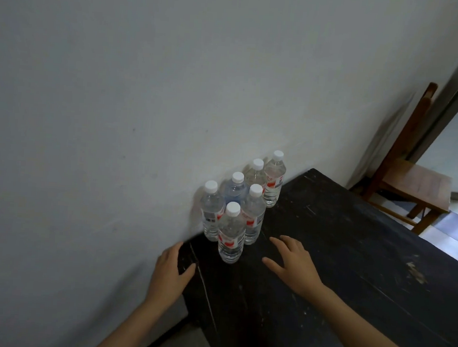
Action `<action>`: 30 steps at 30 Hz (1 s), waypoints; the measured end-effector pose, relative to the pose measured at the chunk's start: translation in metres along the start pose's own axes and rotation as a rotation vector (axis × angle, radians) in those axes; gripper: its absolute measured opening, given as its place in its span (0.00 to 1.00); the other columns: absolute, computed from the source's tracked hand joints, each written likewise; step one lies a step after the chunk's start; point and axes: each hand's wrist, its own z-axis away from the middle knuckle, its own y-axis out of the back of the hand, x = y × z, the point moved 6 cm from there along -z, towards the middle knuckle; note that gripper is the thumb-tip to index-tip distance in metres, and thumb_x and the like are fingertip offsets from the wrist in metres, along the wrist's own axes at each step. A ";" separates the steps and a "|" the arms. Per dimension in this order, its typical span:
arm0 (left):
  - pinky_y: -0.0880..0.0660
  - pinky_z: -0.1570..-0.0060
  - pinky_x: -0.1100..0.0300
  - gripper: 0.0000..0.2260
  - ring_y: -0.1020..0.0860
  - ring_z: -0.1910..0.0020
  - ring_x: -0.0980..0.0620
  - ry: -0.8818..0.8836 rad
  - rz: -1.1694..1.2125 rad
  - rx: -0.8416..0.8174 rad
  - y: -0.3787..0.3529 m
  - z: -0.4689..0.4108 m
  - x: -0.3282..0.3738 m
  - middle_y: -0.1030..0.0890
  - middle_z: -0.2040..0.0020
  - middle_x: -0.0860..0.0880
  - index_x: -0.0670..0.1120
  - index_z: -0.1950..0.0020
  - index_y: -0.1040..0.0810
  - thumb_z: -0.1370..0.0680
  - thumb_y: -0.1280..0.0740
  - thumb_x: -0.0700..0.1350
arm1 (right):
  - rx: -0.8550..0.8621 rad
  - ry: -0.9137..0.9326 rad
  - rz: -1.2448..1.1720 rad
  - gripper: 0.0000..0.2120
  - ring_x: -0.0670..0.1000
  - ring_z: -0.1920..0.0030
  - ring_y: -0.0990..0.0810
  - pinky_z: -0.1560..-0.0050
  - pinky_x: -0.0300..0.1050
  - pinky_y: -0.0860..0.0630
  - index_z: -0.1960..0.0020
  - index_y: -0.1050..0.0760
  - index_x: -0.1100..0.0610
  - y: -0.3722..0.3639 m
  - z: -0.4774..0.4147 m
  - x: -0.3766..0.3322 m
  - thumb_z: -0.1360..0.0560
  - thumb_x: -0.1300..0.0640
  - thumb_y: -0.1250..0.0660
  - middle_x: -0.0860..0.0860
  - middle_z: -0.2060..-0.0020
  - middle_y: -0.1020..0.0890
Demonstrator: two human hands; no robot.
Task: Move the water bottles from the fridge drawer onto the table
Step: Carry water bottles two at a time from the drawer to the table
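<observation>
- Black scuffed wood: that's the table [339, 248] in the head view, with one long side right up against a pale wall [174, 88].
- Six water bottles [253, 215] stand upright on the table in a tight bunch against the wall, all with white caps. They're just past both hands' fingertips.
- The nearest bottle [231, 234] sits between the two hands, a bit ahead of them. It's close to the right hand's fingertips but not touching either hand.
- Behind it, further from the hands, there's a blue-tinted bottle [235, 190]. The rest are clear, and most show red and white labels.
- The farthest bottle [274, 180] is at the back of the bunch, ahead of the right hand and well apart from it.
- The left hand [170, 273] is loose and holding nothing. Its fingers are straight-ish along the table's wall-side edge near the corner, and the thumb lies over the tabletop.
- The right hand [293, 264] is relaxed too, fingers spread, palm down, nothing in it. It's low over the tabletop, and I honestly can't tell if it's touching the wood or just hovering.
- Both bare forearms come in from the bottom of the view.
- Way off beyond the right hand, past the table's far end, there's a brown wooden chair [411, 180] next to a doorway.
</observation>
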 end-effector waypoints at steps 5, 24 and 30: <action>0.39 0.35 0.58 0.26 0.35 0.32 0.46 -0.044 -0.026 0.013 0.020 0.016 -0.008 0.33 0.31 0.43 0.43 0.29 0.38 0.24 0.34 0.46 | 0.023 -0.004 0.059 0.29 0.52 0.27 0.45 0.30 0.48 0.42 0.27 0.44 0.49 0.001 0.027 -0.019 0.24 0.40 0.44 0.53 0.27 0.41; 0.35 0.35 0.52 0.19 0.32 0.36 0.43 -0.343 0.026 -0.034 0.089 0.111 -0.010 0.28 0.35 0.41 0.41 0.35 0.30 0.24 0.34 0.44 | 0.214 -0.297 0.131 0.27 0.52 0.27 0.44 0.31 0.47 0.42 0.29 0.39 0.50 -0.010 0.236 -0.084 0.24 0.41 0.43 0.52 0.28 0.39; 0.34 0.38 0.55 0.17 0.32 0.36 0.45 -0.494 0.028 -0.142 0.044 0.168 0.047 0.27 0.37 0.43 0.41 0.36 0.28 0.25 0.34 0.44 | 0.300 -0.492 0.128 0.33 0.55 0.29 0.38 0.33 0.50 0.37 0.31 0.34 0.53 0.003 0.341 -0.049 0.28 0.33 0.47 0.56 0.30 0.34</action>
